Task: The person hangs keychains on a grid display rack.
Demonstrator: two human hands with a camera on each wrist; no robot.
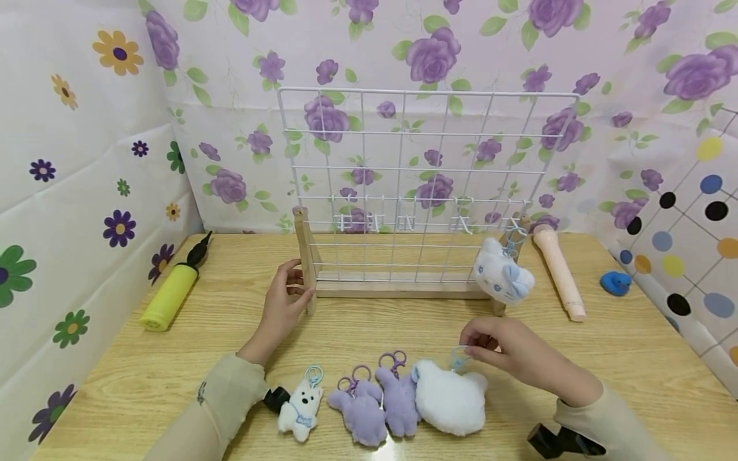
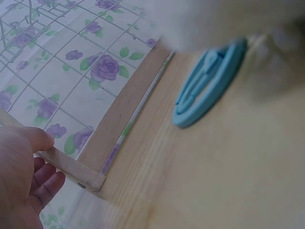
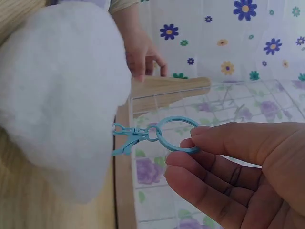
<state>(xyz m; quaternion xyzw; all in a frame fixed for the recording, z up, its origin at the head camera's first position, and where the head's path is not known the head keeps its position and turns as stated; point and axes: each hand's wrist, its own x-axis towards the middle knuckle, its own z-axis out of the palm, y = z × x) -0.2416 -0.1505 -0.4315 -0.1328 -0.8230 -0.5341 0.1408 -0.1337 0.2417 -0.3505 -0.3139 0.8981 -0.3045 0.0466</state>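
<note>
My left hand (image 1: 282, 301) holds the left wooden post (image 1: 306, 256) of a white wire grid rack (image 1: 426, 92), thumb in front and fingers behind. Between thumb and fingertips, my right hand (image 1: 513, 349) pinches the light blue key ring (image 3: 177, 118) of a white plush keychain (image 1: 450, 400). That plush lies on the table with its back up, its clasp stretched toward the hand. Beside it lie two purple plush keychains (image 1: 363, 413) and a small white dog plush keychain (image 1: 302, 406). A white cat plush keychain (image 1: 501, 272) hangs at the rack's right end; its hanging point is unclear.
Several white hooks (image 1: 406, 223) hang on the grid's lower middle wires. A yellow hand pump (image 1: 170, 298) lies at the left. Right of the rack are a pale pink stick (image 1: 559, 272) and a blue toy duck (image 1: 615, 283). Patterned cloth walls surround the table.
</note>
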